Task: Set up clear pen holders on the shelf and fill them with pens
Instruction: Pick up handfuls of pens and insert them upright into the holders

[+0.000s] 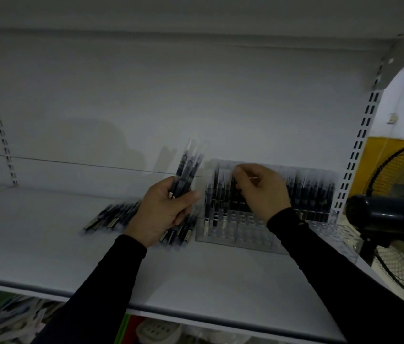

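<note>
- Pens (pixel 111 216) lie loose on the white shelf (pixel 47 239), far left.
- Left hand (pixel 163 212) grips an upright pen bundle (pixel 187 170).
- Right hand (pixel 261 192) — fingers pinched, its hold blurred — hovers over the clear pen holder (pixel 240 232), partly filled.
- Black fan (pixel 394 209) stands right.

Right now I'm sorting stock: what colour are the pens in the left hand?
Dark, near black, with clear caps: the pens in the head view.

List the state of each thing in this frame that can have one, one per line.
Left hand: grips a bundle of pens, upright.
Right hand: fingers pinched over the holder's back rows; whether it holds a pen is unclear.
Clear pen holder: on the shelf, back rows filled, front slots mostly empty.
Loose pens: lying flat on the shelf.
Fan: spinning or not, unclear.
</note>
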A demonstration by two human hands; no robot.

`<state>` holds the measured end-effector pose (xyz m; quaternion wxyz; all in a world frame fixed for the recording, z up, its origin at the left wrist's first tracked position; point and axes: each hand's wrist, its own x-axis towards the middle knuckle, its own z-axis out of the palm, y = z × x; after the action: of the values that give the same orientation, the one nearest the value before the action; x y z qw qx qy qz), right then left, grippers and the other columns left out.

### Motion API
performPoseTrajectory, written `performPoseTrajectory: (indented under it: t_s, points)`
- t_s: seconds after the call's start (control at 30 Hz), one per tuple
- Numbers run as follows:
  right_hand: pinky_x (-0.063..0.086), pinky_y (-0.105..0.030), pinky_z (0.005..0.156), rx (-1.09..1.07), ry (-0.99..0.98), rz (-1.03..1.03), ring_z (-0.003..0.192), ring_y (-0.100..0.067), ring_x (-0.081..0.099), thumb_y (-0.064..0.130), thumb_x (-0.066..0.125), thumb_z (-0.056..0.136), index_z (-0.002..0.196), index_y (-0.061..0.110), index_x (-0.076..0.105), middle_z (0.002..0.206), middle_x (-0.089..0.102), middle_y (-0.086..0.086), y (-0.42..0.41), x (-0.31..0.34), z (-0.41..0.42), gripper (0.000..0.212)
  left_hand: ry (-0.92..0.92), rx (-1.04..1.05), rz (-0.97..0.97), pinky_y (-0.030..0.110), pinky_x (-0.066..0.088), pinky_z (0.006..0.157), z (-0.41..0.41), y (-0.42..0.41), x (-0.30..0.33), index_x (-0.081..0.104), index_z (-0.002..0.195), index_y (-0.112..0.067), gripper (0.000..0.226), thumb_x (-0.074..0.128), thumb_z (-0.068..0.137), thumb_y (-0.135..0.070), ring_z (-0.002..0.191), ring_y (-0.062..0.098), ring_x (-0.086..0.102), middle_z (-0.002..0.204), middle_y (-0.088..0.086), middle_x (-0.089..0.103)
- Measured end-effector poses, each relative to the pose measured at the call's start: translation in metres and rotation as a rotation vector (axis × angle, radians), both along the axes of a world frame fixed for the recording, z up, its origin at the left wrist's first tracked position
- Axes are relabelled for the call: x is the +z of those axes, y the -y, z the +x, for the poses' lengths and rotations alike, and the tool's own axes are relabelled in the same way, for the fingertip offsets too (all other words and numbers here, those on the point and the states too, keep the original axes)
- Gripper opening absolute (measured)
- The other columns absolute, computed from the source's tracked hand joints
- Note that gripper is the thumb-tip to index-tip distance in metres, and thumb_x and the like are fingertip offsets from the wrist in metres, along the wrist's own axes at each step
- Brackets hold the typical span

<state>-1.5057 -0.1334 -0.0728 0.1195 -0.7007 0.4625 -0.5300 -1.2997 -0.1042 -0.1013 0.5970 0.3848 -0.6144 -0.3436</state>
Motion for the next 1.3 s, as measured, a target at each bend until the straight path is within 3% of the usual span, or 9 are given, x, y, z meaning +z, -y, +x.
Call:
performPoseTrajectory:
  t_s: [0.2,0.3,0.37,0.5,0.63,0.77,0.9,1.1,1.3]
  points:
    - [0.057,-0.033,0.073,0.183,0.112,0.023,0.077,-0.01,0.068,0.046,0.06,0.089,0.089,0.037,0.067,0.086,0.07,0.012,-0.023,0.016,0.02,0.012,0.034,-0.054,-0.021,0.022,0.03,0.038,-0.003,-0.005,0.002,0.058,0.072,-0.017,0.019,0.073,0.084,-0.019,0.037,0.018,0.035,0.054,0.007,0.055]
    - [0.054,-0.023,0.058,0.3,0.189,0.135,0.065,-0.009,0.068,0.035,0.063,0.09,0.101,0.015,0.07,0.085,0.071,0.0,-0.026,0.021,0.031,0.024,0.055,-0.093,-0.005,0.022,0.03,0.039,-0.004,-0.007,0.002,0.057,0.07,-0.019,0.021,0.073,0.084,-0.018,0.038,0.018,0.034,0.054,0.008,0.052]
    - [0.051,-0.021,0.052,0.352,0.264,0.193,0.06,-0.009,0.066,0.028,0.064,0.09,0.097,0.005,0.069,0.076,0.068,-0.002,-0.024,0.021,0.033,0.024,0.062,-0.11,0.002,0.022,0.03,0.039,-0.004,-0.009,0.002,0.057,0.075,-0.014,0.02,0.073,0.083,-0.023,0.039,0.018,0.034,0.054,0.008,0.051]
    - [0.051,-0.02,0.057,0.376,0.475,0.234,0.064,-0.011,0.067,0.023,0.064,0.091,0.097,0.005,0.07,0.081,0.071,-0.003,-0.02,0.022,0.029,0.02,0.056,-0.093,-0.008,0.02,0.03,0.039,-0.006,-0.011,0.004,0.052,0.082,-0.01,0.033,0.059,0.084,-0.042,0.038,0.015,0.034,0.059,0.009,0.055]
    - [0.052,-0.02,0.061,0.284,0.641,0.122,0.069,-0.01,0.067,0.021,0.06,0.094,0.086,0.015,0.072,0.076,0.072,0.002,-0.015,0.032,0.016,0.015,0.05,-0.036,-0.02,0.021,0.029,0.038,-0.004,-0.007,0.002,0.051,0.075,-0.019,0.025,0.058,0.093,-0.034,0.039,0.013,0.031,0.059,0.01,0.051]
    - [0.056,-0.025,0.07,0.167,0.518,-0.039,0.075,-0.012,0.07,0.025,0.058,0.095,0.089,0.015,0.072,0.083,0.074,-0.001,-0.01,0.032,0.003,0.018,0.059,0.032,-0.065,0.019,0.032,0.042,-0.001,0.0,-0.002,0.048,0.073,-0.013,0.029,0.062,0.094,-0.028,0.043,0.015,0.033,0.061,0.017,0.042]
    - [0.059,-0.036,0.079,0.077,0.321,-0.107,0.079,-0.012,0.072,0.032,0.061,0.093,0.095,0.021,0.074,0.089,0.074,0.004,-0.008,0.021,0.0,0.017,0.037,0.043,-0.065,0.019,0.031,0.042,-0.002,0.001,-0.002,0.05,0.071,-0.014,0.028,0.065,0.093,-0.024,0.041,0.013,0.033,0.057,0.01,0.041]
    - [0.058,-0.036,0.081,0.067,0.184,-0.09,0.077,-0.011,0.071,0.027,0.063,0.092,0.094,0.024,0.071,0.083,0.072,0.008,-0.005,0.011,0.007,0.009,0.007,0.075,-0.056,0.017,0.032,0.041,-0.002,0.002,-0.002,0.053,0.073,-0.012,0.025,0.068,0.09,-0.021,0.041,0.011,0.034,0.052,0.003,0.045]
    - [0.059,-0.033,0.078,0.059,0.133,-0.076,0.074,-0.011,0.071,0.026,0.063,0.092,0.097,0.015,0.072,0.082,0.072,0.003,0.001,0.011,0.007,0.015,-0.003,0.07,-0.057,0.015,0.03,0.039,-0.005,0.0,0.0,0.051,0.072,-0.01,0.026,0.069,0.089,-0.018,0.038,0.008,0.033,0.052,0.005,0.042]
